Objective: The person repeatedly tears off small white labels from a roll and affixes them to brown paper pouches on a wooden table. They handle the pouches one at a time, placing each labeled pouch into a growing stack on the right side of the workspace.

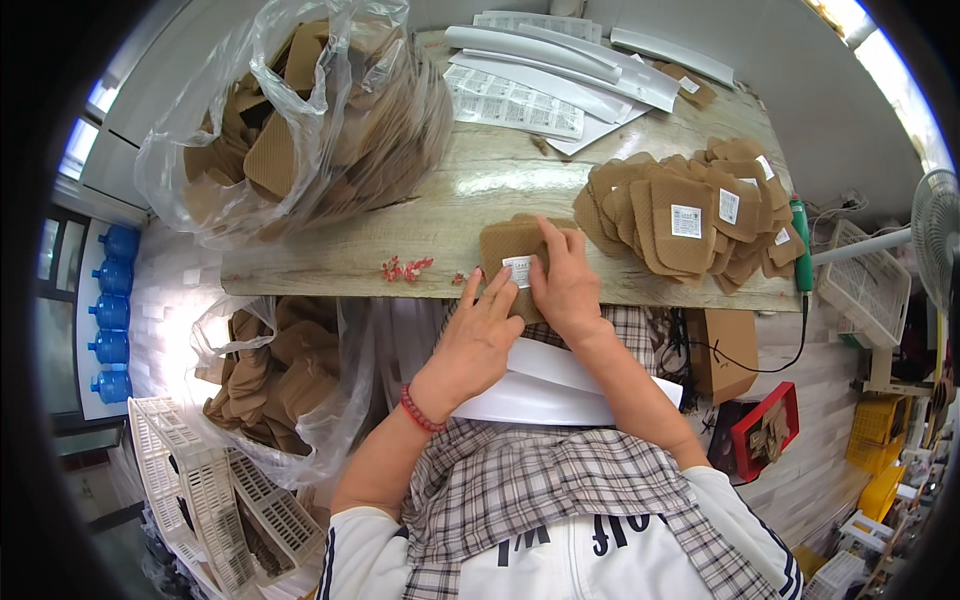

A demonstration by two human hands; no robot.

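Note:
A flat brown ribbed pad with rounded corners (pixel 505 240) lies at the table's front edge, with a small white printed label (pixel 517 268) on it. My left hand (pixel 473 342) reaches in from the lower left, its outstretched fingertips touching the label's lower left part. On the pad's right side rests my right hand (pixel 568 288), fingers extended over the pad and thumb beside the label. Neither hand is wrapped round anything. To the right is a heap of similar brown pads (pixel 660 225), several with white labels.
A clear plastic bag of brown pads (pixel 345 130) stands at the back left. Label sheets (pixel 515 100) lie at the back; red scraps (pixel 405 269) lie near the front edge. A green-handled tool with a cord (pixel 802 245) is at the right edge. Another bag (pixel 285 375) sits below left.

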